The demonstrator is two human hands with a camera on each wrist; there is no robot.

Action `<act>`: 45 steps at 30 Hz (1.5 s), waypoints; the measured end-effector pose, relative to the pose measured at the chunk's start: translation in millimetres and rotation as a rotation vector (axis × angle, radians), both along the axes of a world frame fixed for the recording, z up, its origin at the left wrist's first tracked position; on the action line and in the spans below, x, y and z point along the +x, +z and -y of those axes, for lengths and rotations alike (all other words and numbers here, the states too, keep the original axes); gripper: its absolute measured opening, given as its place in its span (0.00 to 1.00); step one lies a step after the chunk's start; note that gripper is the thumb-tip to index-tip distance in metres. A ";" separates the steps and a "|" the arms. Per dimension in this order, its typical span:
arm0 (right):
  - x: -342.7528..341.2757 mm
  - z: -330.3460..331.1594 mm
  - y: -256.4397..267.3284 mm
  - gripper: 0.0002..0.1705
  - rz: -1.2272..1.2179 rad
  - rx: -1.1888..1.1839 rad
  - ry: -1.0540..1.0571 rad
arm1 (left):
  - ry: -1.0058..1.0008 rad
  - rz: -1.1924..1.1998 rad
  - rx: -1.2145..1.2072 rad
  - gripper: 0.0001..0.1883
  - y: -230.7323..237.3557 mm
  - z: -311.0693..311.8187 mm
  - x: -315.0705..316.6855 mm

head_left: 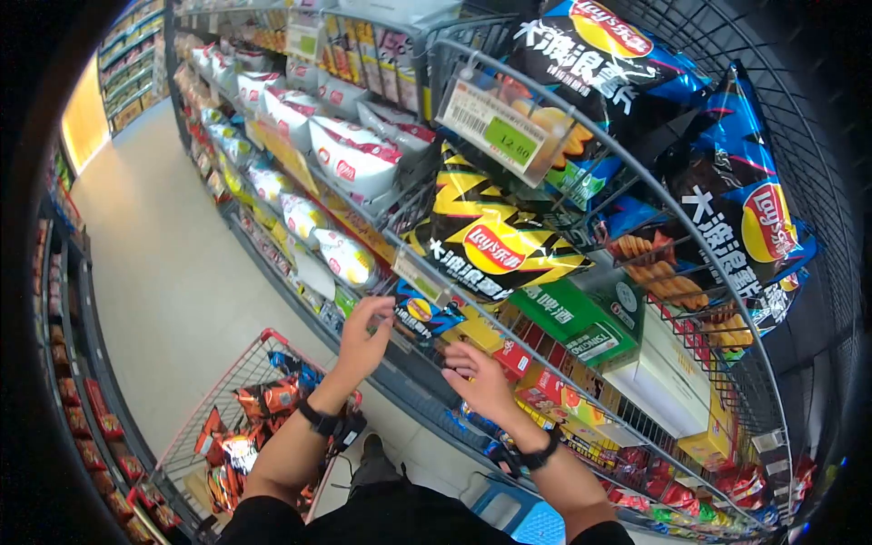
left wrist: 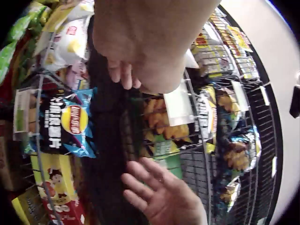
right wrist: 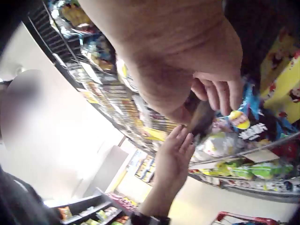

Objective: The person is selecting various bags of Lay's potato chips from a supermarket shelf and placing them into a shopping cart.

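Note:
My left hand (head_left: 365,341) is raised in front of the lower shelf, fingers loosely bent and holding nothing. To its right, apart from it, my right hand (head_left: 480,381) reaches toward the shelf, empty as well. Between and just beyond them lies a blue-and-black chip bag (head_left: 425,312) behind the wire front; in the left wrist view the same kind of bag (left wrist: 65,123) stands left of a dark gap. Above it on the higher shelf sits a yellow-and-black chip bag (head_left: 495,241). The right wrist view shows my right hand (right wrist: 187,70) large, with my left hand (right wrist: 172,157) below it.
A red-rimmed cart (head_left: 269,336) with several orange and blue bags stands at lower left. Beside my legs is a blue stool (head_left: 536,522). Green and white boxes (head_left: 581,313) share the wire rack with more bags. White bags (head_left: 354,154) fill shelves along the aisle floor (head_left: 168,218).

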State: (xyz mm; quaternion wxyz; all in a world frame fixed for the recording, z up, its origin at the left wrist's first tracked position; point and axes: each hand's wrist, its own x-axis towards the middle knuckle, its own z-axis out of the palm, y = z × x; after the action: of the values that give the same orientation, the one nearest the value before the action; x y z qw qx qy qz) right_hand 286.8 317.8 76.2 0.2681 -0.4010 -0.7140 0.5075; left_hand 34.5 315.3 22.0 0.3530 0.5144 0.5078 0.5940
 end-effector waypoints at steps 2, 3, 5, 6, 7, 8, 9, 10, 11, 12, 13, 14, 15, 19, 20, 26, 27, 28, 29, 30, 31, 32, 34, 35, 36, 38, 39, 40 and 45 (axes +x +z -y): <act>7.5 7.0 35.5 0.33 -0.104 0.060 0.074 | 0.011 -0.081 0.183 0.20 41.5 -1.5 -2.3; 8.6 8.0 52.5 0.35 -0.189 0.182 -0.017 | 0.041 -0.156 0.358 0.18 61.9 -3.4 -1.2; -0.6 8.1 93.7 0.38 -0.334 0.328 -0.226 | 0.094 -0.224 0.477 0.19 109.5 -15.1 -0.6; -8.6 3.1 113.4 0.40 -0.394 0.349 -0.345 | 0.165 -0.289 0.586 0.21 128.3 -25.0 1.8; -13.8 -4.7 122.5 0.44 -0.379 0.359 -0.416 | 0.173 -0.244 0.549 0.24 142.3 -36.9 6.1; -16.1 -17.1 121.6 0.49 -0.438 0.308 -0.460 | 0.181 -0.199 0.512 0.26 154.2 -47.7 9.3; -19.0 -28.0 117.1 0.50 -0.517 0.246 -0.469 | 0.122 -0.218 0.399 0.33 158.5 -59.6 8.5; -22.2 -37.7 112.2 0.51 -0.597 0.182 -0.470 | 0.112 -0.222 0.412 0.33 162.6 -66.8 11.9; -23.4 -44.1 109.7 0.52 -0.601 0.159 -0.387 | -0.051 -0.044 0.389 0.34 166.7 -73.1 16.2; -28.9 -44.4 112.9 0.51 -0.633 0.159 -0.328 | -0.215 0.132 0.361 0.36 170.3 -77.6 19.5; -32.0 -39.4 116.7 0.51 -0.649 0.174 -0.322 | -0.209 0.103 0.357 0.38 168.7 -75.0 19.5; -33.3 -32.7 121.0 0.51 -0.665 0.190 -0.316 | -0.219 0.098 0.362 0.38 168.7 -69.8 18.0; -31.7 -25.0 120.2 0.49 -0.649 0.243 -0.324 | -0.224 0.105 0.434 0.38 169.1 -62.4 15.5; -18.8 21.9 107.4 0.45 -0.512 0.534 -0.228 | -0.091 0.183 0.727 0.37 140.5 -17.7 18.8; -15.6 36.9 102.1 0.42 -0.494 0.652 -0.193 | -0.100 0.186 0.717 0.37 141.4 2.2 15.2; 44.9 97.2 127.0 0.32 -0.135 0.660 0.151 | -0.340 -0.012 0.574 0.47 168.6 65.8 22.1; 58.5 105.3 125.7 0.33 -0.039 0.666 0.334 | -0.406 0.008 0.532 0.50 170.9 74.7 28.5; 70.0 121.4 120.5 0.46 -0.113 0.447 0.082 | -0.475 0.019 0.493 0.53 174.3 82.8 34.2; 63.4 132.6 106.9 0.54 -0.391 0.306 -0.041 | -0.514 0.115 0.416 0.58 160.3 98.0 42.6; 58.1 140.5 94.2 0.62 -0.667 0.159 -0.161 | -0.550 0.210 0.338 0.65 139.6 112.8 53.3; 68.9 149.7 92.5 0.69 -0.536 0.177 -0.149 | -0.533 0.234 0.293 0.65 131.0 121.0 66.4; 75.2 158.2 93.1 0.65 -0.515 0.229 -0.193 | -0.515 0.257 0.248 0.66 123.8 129.6 83.0; 99.1 178.1 69.7 0.63 -0.577 0.081 -0.266 | -0.458 0.340 0.099 0.56 117.7 155.1 123.9; 116.0 191.2 49.7 0.61 -0.594 0.046 -0.308 | -0.433 0.334 0.015 0.53 109.2 166.0 138.8; 131.7 200.6 31.6 0.58 -0.654 0.015 -0.325 | -0.406 0.326 -0.067 0.51 98.0 175.6 153.9; 163.2 233.6 9.8 0.55 -0.635 -0.136 -0.383 | -0.450 0.303 -0.106 0.49 82.7 194.9 185.9; 177.9 248.4 -9.8 0.53 -0.643 -0.155 -0.413 | -0.475 0.283 -0.155 0.49 80.6 206.9 200.0; 191.5 263.4 -15.5 0.53 -0.654 -0.164 -0.440 | -0.497 0.264 -0.197 0.49 78.6 216.2 214.6; 234.9 326.3 -39.4 0.43 -0.879 -0.433 -0.515 | -0.592 0.185 -0.212 0.49 71.0 260.9 267.0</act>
State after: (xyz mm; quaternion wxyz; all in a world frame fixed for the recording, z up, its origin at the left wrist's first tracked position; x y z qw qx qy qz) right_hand 521.7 -8.5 36.8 0.5678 -0.3591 -0.2930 0.6802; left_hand 301.4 54.4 93.0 0.6065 0.5441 0.3610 0.4537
